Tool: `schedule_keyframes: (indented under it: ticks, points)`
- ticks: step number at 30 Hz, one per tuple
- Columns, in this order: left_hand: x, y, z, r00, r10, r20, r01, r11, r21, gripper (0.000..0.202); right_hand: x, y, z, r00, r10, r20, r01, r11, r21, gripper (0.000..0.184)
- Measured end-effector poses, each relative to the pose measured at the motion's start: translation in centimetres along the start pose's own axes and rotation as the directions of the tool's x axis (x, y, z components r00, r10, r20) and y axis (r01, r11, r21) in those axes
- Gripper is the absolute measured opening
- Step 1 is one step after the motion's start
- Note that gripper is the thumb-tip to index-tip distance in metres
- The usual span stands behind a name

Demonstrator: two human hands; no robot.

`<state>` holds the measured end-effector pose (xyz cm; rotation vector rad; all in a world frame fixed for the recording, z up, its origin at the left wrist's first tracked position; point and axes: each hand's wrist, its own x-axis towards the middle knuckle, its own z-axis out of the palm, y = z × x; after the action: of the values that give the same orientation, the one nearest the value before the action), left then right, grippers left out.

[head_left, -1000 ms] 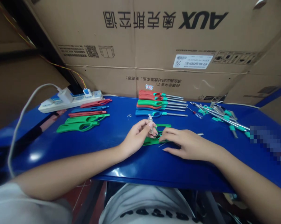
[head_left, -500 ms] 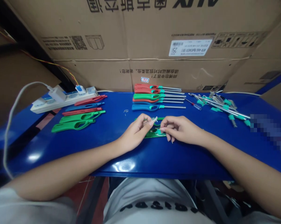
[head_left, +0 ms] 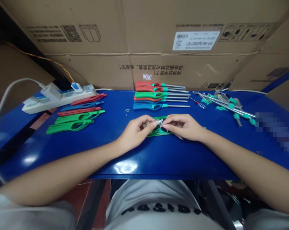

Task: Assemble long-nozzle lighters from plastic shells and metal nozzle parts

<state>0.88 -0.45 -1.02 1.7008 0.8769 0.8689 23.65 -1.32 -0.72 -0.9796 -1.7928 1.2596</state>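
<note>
Gleaming blue table (head_left: 70,147), cardboard boxes (head_left: 98,68) behind

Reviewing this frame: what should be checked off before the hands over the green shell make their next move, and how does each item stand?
1. Left hand pinches the small clear part: ok.
2. Right hand meets that part's tip: ok. Whether it grips it: cannot tell.
3. Green plastic handle shell lies flat on the blue table under both hands: ok.
4. Part seated in the shell: cannot tell, fingers hide it.
5. Row of red, green and blue finished lighters lies apart from the hands: ok.
6. Loose metal tubes with teal collars lie apart from the right hand: ok.
</note>
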Motion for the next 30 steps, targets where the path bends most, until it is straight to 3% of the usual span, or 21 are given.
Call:
schedule_keyframes:
  ticks: [8,14,30]
  points:
    - [0.19,0.38,0.09,1.000,-0.024,0.003,0.025,0.998,-0.058,0.038,0.24,-0.35,-0.15,0.998,-0.054,-0.024,0.052,0.995,-0.089,0.029]
    - [0.05,-0.15,-0.01,1.000,-0.015,0.011,0.015,1.000,-0.007,0.034,0.26,0.23,-0.24,0.997,-0.045,-0.060,0.047,0.998,0.036,0.032]
    - [-0.07,0.34,-0.01,0.999,-0.013,0.039,0.011,0.998,0.056,0.033,0.24,0.64,-0.29,0.998,-0.061,0.019,0.060,0.998,0.025,0.026]
